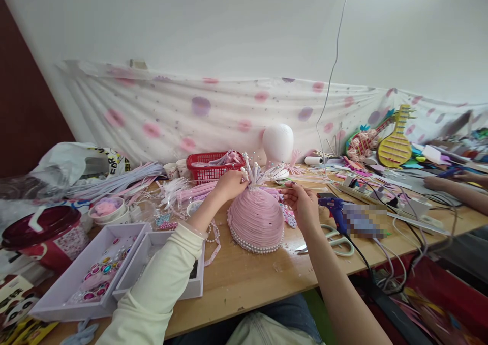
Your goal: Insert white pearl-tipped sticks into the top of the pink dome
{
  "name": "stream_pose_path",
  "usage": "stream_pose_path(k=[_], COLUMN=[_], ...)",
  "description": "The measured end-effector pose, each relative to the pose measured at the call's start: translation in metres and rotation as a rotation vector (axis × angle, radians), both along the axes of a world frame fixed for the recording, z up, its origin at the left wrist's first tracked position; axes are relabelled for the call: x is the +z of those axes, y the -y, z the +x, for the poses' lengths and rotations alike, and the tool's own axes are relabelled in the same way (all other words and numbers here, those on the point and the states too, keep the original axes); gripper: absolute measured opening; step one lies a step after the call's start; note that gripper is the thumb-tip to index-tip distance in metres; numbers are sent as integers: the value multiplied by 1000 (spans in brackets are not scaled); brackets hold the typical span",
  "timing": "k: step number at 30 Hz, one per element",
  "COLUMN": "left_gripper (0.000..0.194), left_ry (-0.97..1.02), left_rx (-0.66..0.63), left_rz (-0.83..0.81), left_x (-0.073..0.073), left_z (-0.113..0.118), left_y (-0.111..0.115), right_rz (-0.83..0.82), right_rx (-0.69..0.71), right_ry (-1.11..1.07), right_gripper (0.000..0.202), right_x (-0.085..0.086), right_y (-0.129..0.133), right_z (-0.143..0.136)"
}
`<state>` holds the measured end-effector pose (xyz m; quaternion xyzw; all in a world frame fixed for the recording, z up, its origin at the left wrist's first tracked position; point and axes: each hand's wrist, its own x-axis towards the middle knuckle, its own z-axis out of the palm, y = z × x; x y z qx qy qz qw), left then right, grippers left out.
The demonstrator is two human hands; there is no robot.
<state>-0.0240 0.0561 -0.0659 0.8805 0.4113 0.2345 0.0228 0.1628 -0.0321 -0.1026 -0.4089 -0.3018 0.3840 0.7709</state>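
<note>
A pink dome (255,220), wound in rows of fuzzy cord and edged with white pearls, stands on the table in front of me. A tuft of white stems with beaded tips (256,174) rises from its top. My left hand (232,184) reaches to the tuft from the left, its fingers closed at the base of the stems. On the dome's right, my right hand (303,205) is raised with its fingers pinched together; anything between them is too small to make out. Scissors (337,242) and a blue glue gun (335,212) lie to its right.
White trays (91,268) of gems and beads stand at the left, near a red lidded cup (48,238). Behind are a red basket (215,167) and a white foam head (278,142). Cables and a power strip (366,192) fill the right; another person's hand (438,183) rests beyond.
</note>
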Motion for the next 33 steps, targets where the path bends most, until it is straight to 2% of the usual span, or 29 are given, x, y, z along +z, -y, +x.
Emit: stream_pose_path(k=[4,11,19,22,27,33], left_gripper=[23,23,24,23,26,25], left_ry=[4,7,-2,-5,-7,-1], left_rx=[4,3,14,26,56,45], left_rz=[-9,-12,-6,-10,-10,-13], left_x=[0,-1,-2,-1,-1,-1], left_z=[0,1,1,1,2,2], left_y=[0,0,-1,-1,-1,0], right_rz=[24,54,9,18,97,150], right_rx=[-52,-96,-168,-208,-196,-279], right_ry=[55,296,466,473,390,404], right_gripper=[20,29,33,35,34,33], right_x=[-3,-12,-10,-14,-19,-15], right_y=[-2,-6,-4,0,12,18], right_z=[-1,1,1,-3,-12,-15])
